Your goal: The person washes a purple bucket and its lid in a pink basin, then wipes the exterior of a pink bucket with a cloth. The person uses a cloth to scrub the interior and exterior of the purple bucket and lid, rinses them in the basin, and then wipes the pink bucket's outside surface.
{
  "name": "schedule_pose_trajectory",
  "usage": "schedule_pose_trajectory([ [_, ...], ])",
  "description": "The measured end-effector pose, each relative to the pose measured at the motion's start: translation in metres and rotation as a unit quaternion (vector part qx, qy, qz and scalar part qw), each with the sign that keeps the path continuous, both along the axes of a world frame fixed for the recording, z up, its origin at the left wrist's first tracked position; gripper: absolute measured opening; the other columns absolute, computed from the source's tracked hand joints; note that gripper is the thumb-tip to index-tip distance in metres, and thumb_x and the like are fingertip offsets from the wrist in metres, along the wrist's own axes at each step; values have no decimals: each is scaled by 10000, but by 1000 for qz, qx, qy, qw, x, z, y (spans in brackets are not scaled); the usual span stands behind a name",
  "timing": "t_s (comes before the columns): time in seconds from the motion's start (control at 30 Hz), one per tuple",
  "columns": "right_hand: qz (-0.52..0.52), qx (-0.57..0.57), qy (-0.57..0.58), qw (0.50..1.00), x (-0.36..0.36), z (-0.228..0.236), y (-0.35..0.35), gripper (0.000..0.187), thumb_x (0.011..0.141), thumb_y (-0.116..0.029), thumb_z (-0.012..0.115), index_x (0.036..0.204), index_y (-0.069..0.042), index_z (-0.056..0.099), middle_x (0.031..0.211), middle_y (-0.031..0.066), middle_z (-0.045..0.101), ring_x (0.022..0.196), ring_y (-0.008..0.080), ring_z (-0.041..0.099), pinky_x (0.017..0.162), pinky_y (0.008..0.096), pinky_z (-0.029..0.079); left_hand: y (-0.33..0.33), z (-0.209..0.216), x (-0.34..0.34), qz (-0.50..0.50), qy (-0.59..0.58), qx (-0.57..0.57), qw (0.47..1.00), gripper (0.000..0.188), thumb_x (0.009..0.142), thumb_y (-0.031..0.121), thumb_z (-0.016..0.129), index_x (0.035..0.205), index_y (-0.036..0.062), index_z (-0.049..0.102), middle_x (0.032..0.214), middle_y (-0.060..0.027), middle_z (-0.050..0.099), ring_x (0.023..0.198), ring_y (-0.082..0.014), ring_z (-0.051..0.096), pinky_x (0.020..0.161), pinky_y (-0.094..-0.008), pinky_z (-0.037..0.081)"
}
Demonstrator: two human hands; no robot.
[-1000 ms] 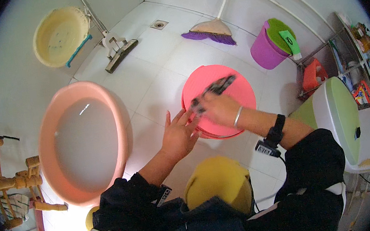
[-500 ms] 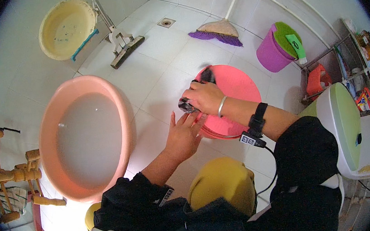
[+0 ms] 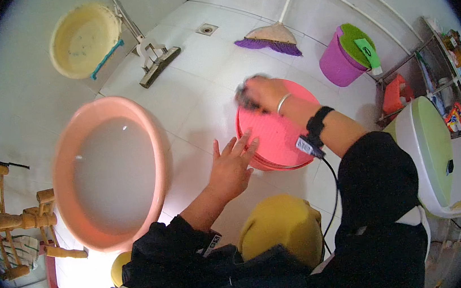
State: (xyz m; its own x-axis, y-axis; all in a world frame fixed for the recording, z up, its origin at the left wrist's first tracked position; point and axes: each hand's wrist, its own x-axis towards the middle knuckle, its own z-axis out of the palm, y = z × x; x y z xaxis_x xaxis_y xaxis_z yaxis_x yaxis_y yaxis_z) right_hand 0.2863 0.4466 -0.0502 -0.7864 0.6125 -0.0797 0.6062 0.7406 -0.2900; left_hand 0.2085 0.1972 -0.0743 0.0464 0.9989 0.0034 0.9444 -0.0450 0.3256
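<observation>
A round, flat, pink-red lid-like top with a raised red edge is in front of me; what lies under it is hidden. At its far left part, my right hand is closed around a dark grey, cloth-like bundle. Motion blurs both the hand and the bundle. My left hand has its fingers spread, the fingertips over the near left edge of the pink-red top. It holds nothing. A strap with a small tagged box and a cable is round my right wrist.
A large peach basin of cloudy water stands at left. Behind are a cream basin, a mop and a purple broom. At right are a purple bucket, a shelf rack and a white appliance. A mustard-yellow rounded thing is near me.
My right hand has moved away from me and slightly right with the dark bundle, off my left fingertips. My left hand has stayed nearly in place, fingers spread.
</observation>
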Motion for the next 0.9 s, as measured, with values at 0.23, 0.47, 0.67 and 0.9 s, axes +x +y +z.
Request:
schedule_pose_trajectory([
  [0.23, 25, 283, 67, 956, 39, -47, 4, 385, 918, -255, 576, 1237, -45, 621, 1394, 214, 436, 1238, 401, 477, 1073, 493, 382, -1, -6, -4, 0, -7, 17, 1000, 805, 836, 229, 730, 1526, 248, 316, 1626, -49, 208, 1409, -353, 373, 1120, -686, 220],
  [0.47, 75, 22, 44, 996, 90, -13, -49, 402, 886, -88, 519, 1269, 31, 543, 1367, 217, 486, 1126, 398, 572, 968, 508, 446, -1, -16, -11, -13, -108, 23, 994, 910, 822, 149, 729, 1569, 175, 211, 1621, -51, 245, 1427, -282, 368, 1143, -687, 138],
  [0.67, -20, 133, 47, 990, 76, -25, -46, 357, 873, -81, 535, 1157, 132, 574, 1308, 219, 525, 1172, 391, 530, 1013, 471, 435, 3, -17, -17, -14, -129, 46, 991, 814, 810, 27, 678, 1528, 167, 321, 1601, -15, 305, 1390, -235, 424, 1122, -691, 203],
  [0.9, 61, 43, 36, 997, 116, -22, -47, 339, 884, -70, 508, 1193, 52, 572, 1380, 195, 517, 1198, 341, 564, 999, 421, 463, 2, -12, -19, -18, -85, 23, 996, 858, 817, -5, 664, 1548, 248, 293, 1606, 9, 296, 1400, -245, 415, 1148, -667, 184],
])
